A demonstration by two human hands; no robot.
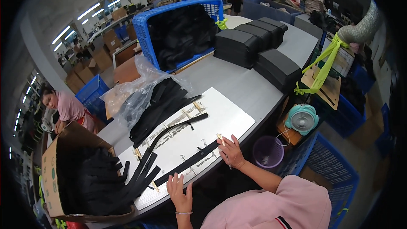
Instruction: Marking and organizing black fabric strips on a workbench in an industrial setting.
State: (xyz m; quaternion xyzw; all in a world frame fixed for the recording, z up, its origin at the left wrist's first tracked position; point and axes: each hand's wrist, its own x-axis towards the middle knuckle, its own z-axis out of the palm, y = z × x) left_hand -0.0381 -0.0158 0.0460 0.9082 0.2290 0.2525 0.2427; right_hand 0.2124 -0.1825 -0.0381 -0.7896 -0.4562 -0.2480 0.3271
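Note:
A black fabric strip [190,161] lies straight along the near side of a white board [231,116] with pencil-like marks and small pale blocks on it. At the strip's right end is my right hand [232,153], its fingers bent around a slim pale pen [228,162]. A small pale block [219,137] sits just beyond those fingertips. My left hand [180,194] is over the board's near edge by the strip's left part, fingers spread and holding nothing. Another black strip [169,127] with a short side tab curves across the board farther away.
On the left stands a cardboard box [53,182] full of black strips. Behind the board are a plastic bag [142,74] with black strips, a blue crate [146,42] of black pieces, and stacked black pieces [237,44]. A fan [302,118] and purple bin [268,150] stand right.

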